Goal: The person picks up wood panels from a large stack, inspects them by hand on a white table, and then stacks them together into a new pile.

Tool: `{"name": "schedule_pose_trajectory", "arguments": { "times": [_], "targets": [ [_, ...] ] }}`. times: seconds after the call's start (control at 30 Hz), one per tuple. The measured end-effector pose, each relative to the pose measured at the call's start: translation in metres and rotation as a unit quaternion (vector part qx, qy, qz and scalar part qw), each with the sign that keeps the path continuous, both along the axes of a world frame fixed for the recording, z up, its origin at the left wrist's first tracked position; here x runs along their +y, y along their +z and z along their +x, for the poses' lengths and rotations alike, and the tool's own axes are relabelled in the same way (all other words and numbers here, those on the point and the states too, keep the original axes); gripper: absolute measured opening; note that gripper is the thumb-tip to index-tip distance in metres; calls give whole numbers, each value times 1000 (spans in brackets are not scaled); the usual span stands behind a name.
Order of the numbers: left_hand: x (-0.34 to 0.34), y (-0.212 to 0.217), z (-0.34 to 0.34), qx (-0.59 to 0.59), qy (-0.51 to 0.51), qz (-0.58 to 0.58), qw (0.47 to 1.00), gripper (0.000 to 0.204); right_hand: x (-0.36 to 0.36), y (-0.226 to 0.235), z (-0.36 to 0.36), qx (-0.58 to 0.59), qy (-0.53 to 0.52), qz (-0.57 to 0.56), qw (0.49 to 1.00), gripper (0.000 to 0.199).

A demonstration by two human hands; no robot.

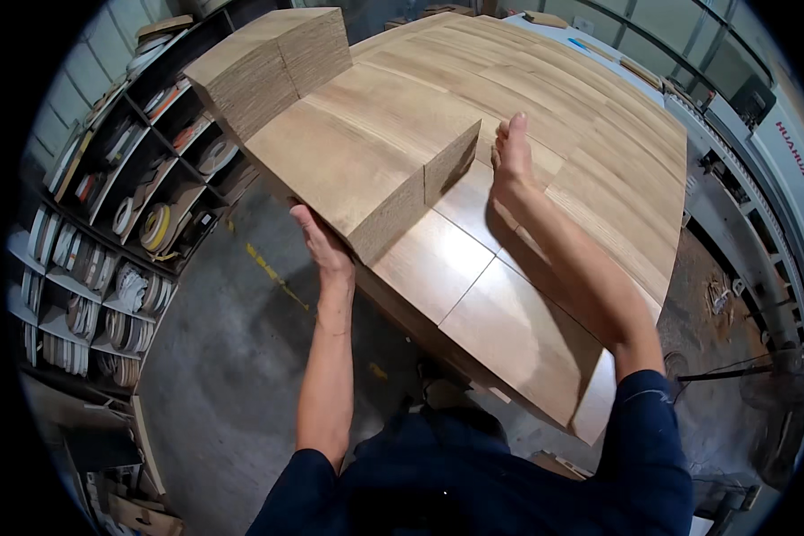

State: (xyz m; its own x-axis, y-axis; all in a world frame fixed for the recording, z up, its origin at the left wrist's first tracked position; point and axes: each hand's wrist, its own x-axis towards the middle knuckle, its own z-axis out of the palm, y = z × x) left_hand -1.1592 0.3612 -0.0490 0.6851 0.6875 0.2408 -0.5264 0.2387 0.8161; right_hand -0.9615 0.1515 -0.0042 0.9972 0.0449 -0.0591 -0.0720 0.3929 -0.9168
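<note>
A stack of flat wood-grain boards (357, 156) stands in front of me, its cut edges forming an even wall on the right. My left hand (323, 246) lies along the near left side of this stack, fingers stretched out and partly hidden by the edge. Past the stack's right end, my right hand (514, 165) is raised with its fingers straight and together, palm toward the stack and holding nothing. Beneath it, glossy wood-grain panels (518, 326) form a lower layer. A taller stack of boards (263, 54) rises at the far left.
Many wood-grain boards (590, 152) cover the surface on the right. Shelves with rolls of edge banding (156, 228) line the left side. A white machine (777, 134) stands at the right, and a fan (782, 393) lower right. Grey concrete floor (214, 357) shows at left.
</note>
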Motion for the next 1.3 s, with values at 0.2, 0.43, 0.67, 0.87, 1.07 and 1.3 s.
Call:
{"name": "schedule_pose_trajectory", "arguments": {
  "times": [0.2, 0.43, 0.67, 0.87, 1.07, 1.3],
  "targets": [
    [-6, -14, 3, 0, 48, 1, 999, 81, 66, 12, -27, -153, -217, -166, 950, 67],
    [-8, -16, 13, -21, 54, -17, 998, 73, 79, 0, -19, -157, -297, -97, 937, 68],
    [-7, -4, 2, -18, 56, -32, 998, 78, 86, 14, -44, -126, -242, -121, 954, 71],
    [8, -12, -3, -21, 95, -13, 995, 80, 92, 24, -53, -135, -228, -211, 941, 70],
    [-11, -30, -39, 125, 320, 21, 939, 63, 29, 34, -13, -237, -172, -284, 913, 77],
    [-201, 138, -157, 4, 109, 421, 900, 28, -139, 101, -62, -364, 26, -120, 923, 62]
  ]
}}
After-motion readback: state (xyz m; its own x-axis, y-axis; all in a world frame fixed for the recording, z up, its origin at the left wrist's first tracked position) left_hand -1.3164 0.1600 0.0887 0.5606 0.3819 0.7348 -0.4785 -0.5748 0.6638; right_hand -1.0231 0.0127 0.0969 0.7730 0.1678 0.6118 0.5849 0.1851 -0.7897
